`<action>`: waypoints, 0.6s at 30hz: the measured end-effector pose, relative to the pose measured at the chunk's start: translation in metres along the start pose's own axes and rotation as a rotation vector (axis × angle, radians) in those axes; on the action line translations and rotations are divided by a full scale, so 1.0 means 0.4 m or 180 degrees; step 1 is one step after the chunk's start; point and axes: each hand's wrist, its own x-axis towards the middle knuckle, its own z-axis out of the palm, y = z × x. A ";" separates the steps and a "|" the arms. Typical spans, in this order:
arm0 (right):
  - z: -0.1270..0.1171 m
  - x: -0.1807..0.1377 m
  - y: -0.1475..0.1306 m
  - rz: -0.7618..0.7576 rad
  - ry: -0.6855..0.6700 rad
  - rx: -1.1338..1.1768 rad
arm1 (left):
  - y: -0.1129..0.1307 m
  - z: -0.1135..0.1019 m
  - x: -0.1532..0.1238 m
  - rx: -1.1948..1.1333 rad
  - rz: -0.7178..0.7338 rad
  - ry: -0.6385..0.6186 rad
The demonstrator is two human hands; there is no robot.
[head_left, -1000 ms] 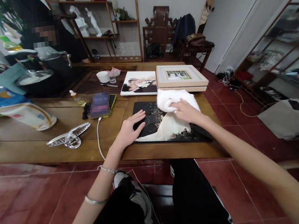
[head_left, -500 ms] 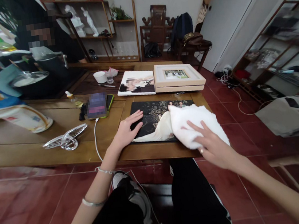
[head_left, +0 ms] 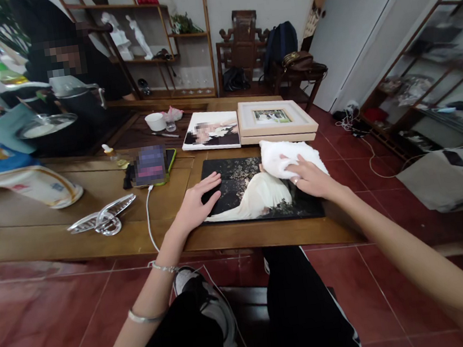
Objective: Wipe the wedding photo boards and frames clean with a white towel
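At a low wooden table (head_left: 95,237), a seated person works over a dark photo print (head_left: 233,187) lying flat near the table's front edge, its picture showing a sweep of white against a speckled black ground. The left hand (head_left: 195,204) lies open and palm down on the print's left edge, fingers spread, grasping nothing. The right hand (head_left: 311,177) presses a bunched white cloth (head_left: 283,161) against the print's far right corner, with fingers curled loosely over the cloth and a ring on one of them. Two thin bracelets circle the left forearm. Just behind the print stand a cream framed picture (head_left: 275,117) and, beside it to the left, an unframed photo panel (head_left: 213,130). Left of the print lies a phone in a green case (head_left: 151,164), its screen blurred, with a white cable (head_left: 149,218) running from it to the table's edge. Farther left rest a shiny metal tool (head_left: 103,219) and a blue-and-white bag (head_left: 22,172) lying on its side, its printed label too smeared to read. A small white bowl (head_left: 155,121) sits toward the back of the table. Another person in dark clothes (head_left: 73,75) is on the far side, upper left. No writing anywhere is legible.
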 end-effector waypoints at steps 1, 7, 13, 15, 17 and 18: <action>0.007 0.020 0.008 -0.0012 0.0051 -0.0093 | 0.000 0.000 0.000 -0.0008 -0.0011 0.0003; 0.025 -0.022 -0.043 -0.0147 0.0064 -0.0452 | 0.000 -0.001 0.001 -0.0040 -0.0034 -0.0022; 0.013 -0.213 -0.174 -0.0503 -0.0162 -0.0215 | -0.002 0.002 0.002 -0.0020 -0.0003 0.0002; 0.006 -0.249 -0.195 -0.0602 -0.0278 -0.0111 | -0.001 0.002 0.002 -0.0008 0.0006 -0.0003; -0.002 -0.258 -0.194 -0.0657 -0.0299 -0.0028 | 0.000 0.003 0.002 0.0003 0.0012 -0.0003; -0.006 -0.252 -0.187 -0.0650 -0.0264 -0.0002 | 0.001 0.003 0.002 0.0007 0.0012 -0.0001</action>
